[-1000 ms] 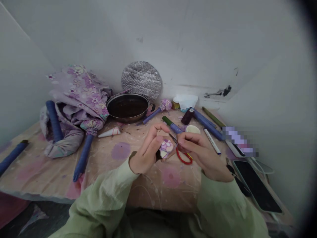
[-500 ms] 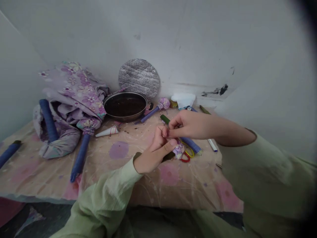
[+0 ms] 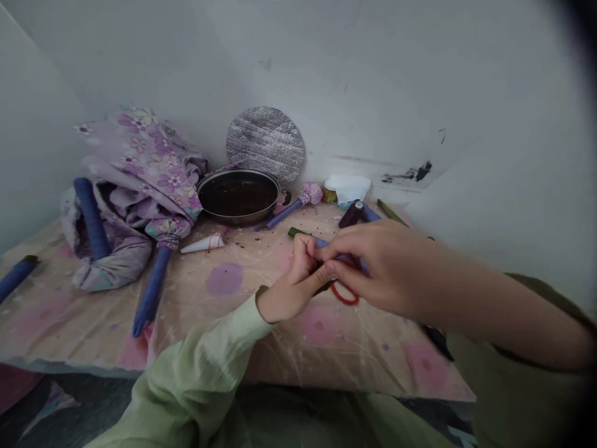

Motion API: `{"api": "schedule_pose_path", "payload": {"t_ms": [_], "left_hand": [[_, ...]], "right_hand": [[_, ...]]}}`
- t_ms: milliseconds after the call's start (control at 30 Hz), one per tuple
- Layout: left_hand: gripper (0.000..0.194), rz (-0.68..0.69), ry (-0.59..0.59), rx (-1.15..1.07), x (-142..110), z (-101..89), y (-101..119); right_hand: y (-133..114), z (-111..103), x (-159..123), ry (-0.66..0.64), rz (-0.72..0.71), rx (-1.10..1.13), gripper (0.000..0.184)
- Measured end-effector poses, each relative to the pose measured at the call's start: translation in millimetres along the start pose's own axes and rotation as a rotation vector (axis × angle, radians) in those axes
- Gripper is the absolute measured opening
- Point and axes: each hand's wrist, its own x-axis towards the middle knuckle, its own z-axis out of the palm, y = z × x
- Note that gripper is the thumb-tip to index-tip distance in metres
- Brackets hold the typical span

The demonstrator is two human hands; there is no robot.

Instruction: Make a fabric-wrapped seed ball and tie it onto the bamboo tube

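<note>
My left hand (image 3: 293, 283) is closed above the table, its fingers curled and its thumb pressed forward. Half a second ago a small bunch of purple floral cloth showed at that thumb; my right hand now covers the spot. Fingertips of my right hand (image 3: 373, 264) meet in a pinch against the left thumb and fingers. What they pinch is too small to make out. Just below the hands lies a red scissors handle (image 3: 345, 298). Behind them are a blue-wrapped stick (image 3: 321, 241), partly covered, and a dark thread spool (image 3: 351, 214).
A black pan (image 3: 237, 196) stands at the back before a round silver foil mat (image 3: 265, 143). Heaped floral cloth (image 3: 158, 155) and blue-wrapped sticks (image 3: 153, 286) occupy the left. A white cone (image 3: 203, 243), a cloth-headed stick (image 3: 284, 214) and a white packet (image 3: 347, 186) lie nearby.
My right hand has swung lower and toward me, its forearm now across the right side. It hides the floral cloth and yellow scissors handle. The dark spool has come into sight.
</note>
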Motion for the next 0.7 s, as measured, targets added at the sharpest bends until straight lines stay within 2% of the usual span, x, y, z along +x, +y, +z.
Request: {"api": "schedule_pose_path", "payload": {"t_ms": [100, 267, 433, 600, 700], "left_hand": [[0.029, 0.031, -0.019, -0.067, 0.4, -0.8, 0.9], [0.030, 0.002, 0.006, -0.108, -2.1, -5.1, 4.6], [0.034, 0.048, 0.099, -0.121, -1.2, -15.3, 8.0], [0.032, 0.039, 0.041, -0.095, -3.7, -16.1, 11.0], [0.032, 0.034, 0.014, -0.102, -5.2, -13.7, 10.9]], "right_hand": [[-9.0, 4.4, -9.3, 0.075, -0.006, -0.099, 0.024], [-23.9, 19.2, -29.9, 0.365, 0.006, -0.181, 0.016], [-34.1, 27.7, -43.9, 0.446, 0.041, -0.098, 0.012], [-15.5, 22.8, -34.3, 0.517, 0.191, -0.028, 0.006], [2.5, 18.3, -24.0, 0.522, 0.331, 0.151, 0.008]]}}
